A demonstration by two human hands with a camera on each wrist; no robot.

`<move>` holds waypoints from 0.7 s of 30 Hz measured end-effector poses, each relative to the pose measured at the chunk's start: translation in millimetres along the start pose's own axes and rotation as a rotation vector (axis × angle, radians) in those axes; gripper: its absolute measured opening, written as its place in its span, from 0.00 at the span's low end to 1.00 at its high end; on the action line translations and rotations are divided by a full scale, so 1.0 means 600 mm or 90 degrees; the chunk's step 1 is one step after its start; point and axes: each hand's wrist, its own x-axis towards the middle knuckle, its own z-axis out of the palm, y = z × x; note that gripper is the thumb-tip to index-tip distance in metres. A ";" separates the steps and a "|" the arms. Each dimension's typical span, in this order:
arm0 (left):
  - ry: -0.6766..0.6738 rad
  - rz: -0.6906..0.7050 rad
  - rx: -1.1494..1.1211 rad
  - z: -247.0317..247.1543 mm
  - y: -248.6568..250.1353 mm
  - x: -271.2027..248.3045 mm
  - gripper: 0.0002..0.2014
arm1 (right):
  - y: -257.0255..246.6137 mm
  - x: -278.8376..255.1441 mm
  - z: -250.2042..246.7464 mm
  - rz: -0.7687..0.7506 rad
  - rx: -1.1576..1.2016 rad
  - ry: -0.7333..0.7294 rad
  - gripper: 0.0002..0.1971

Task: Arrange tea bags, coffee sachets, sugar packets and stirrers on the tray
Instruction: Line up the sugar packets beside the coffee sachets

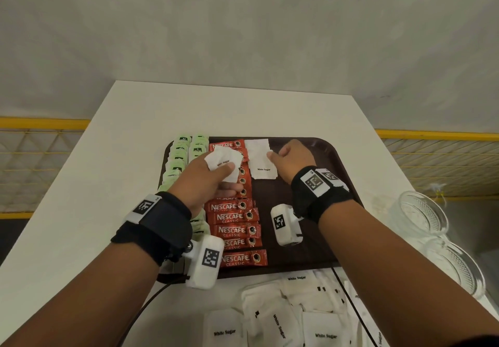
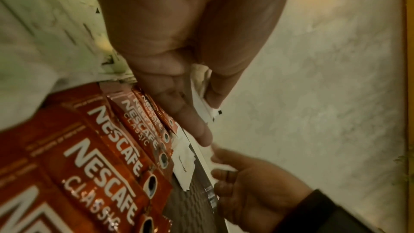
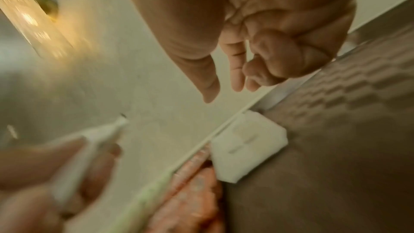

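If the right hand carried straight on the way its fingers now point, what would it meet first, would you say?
Most likely the white sugar packets lying on the tray: the right hand points left across the tray, its fingertips at or just over their edge. Beyond them lie the red coffee sachets. Its height above them is unclear.

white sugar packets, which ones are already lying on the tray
Only the white sugar packets right of the Nescafe sachets; others sit in the left hand or before the tray.
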 end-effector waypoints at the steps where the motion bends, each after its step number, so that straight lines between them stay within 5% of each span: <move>1: -0.007 0.006 0.013 0.000 0.000 -0.001 0.18 | -0.013 -0.011 -0.008 -0.037 0.036 0.002 0.17; 7: -0.023 0.048 0.059 0.010 -0.002 -0.002 0.20 | -0.062 -0.069 -0.030 -0.192 0.116 -0.257 0.18; 15: -0.027 0.067 0.110 0.012 0.000 -0.003 0.22 | -0.051 -0.074 -0.022 -0.240 0.148 -0.217 0.15; 21: 0.007 0.028 -0.028 0.015 0.001 0.008 0.17 | -0.041 -0.062 -0.021 -0.115 0.265 -0.198 0.18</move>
